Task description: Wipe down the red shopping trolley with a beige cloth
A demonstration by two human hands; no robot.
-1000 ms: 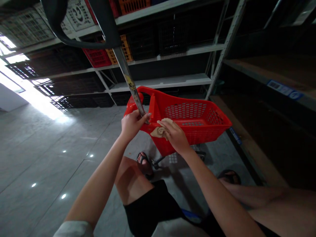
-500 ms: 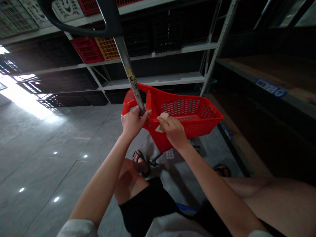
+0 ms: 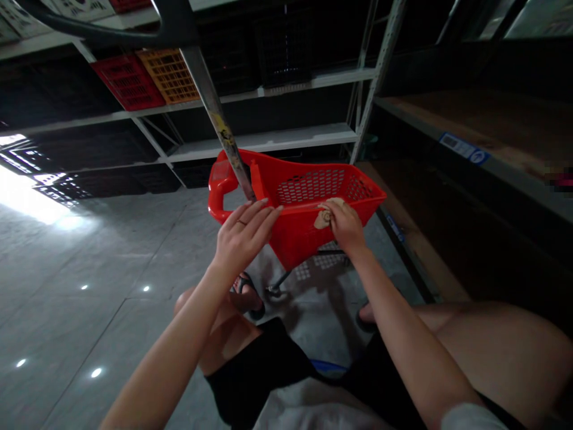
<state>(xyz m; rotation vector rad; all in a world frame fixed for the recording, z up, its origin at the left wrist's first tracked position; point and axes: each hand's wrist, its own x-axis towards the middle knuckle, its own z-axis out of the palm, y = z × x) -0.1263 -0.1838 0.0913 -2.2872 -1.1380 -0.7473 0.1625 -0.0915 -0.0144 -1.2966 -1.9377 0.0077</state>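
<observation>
A red plastic shopping basket [image 3: 295, 233] on a wheeled frame stands before me, with perforated sides. A scuffed metal pole [image 3: 219, 122] rises from its left part to a dark loop handle [image 3: 176, 27]. My left hand [image 3: 246, 230], a ring on one finger, lies on the near rim beside the pole's foot, its fingers stretched out and holding nothing. In my right hand [image 3: 347, 227] is a crumpled beige cloth [image 3: 323, 218], pinched over the near rim farther right. Part of the cloth is hidden by the fingers.
Behind the basket stands a metal shelf rack [image 3: 273, 136] with a red crate [image 3: 129, 80] and a yellow crate [image 3: 169, 74]. A wooden shelf [image 3: 505, 128] with a blue label [image 3: 463, 148] runs along the right. Grey floor [image 3: 58, 280] extends to the left.
My right hand has slid the cloth rightward along the near rim. My left hand has left its grip around the pole's base and now lies with fingers extended on the rim.
</observation>
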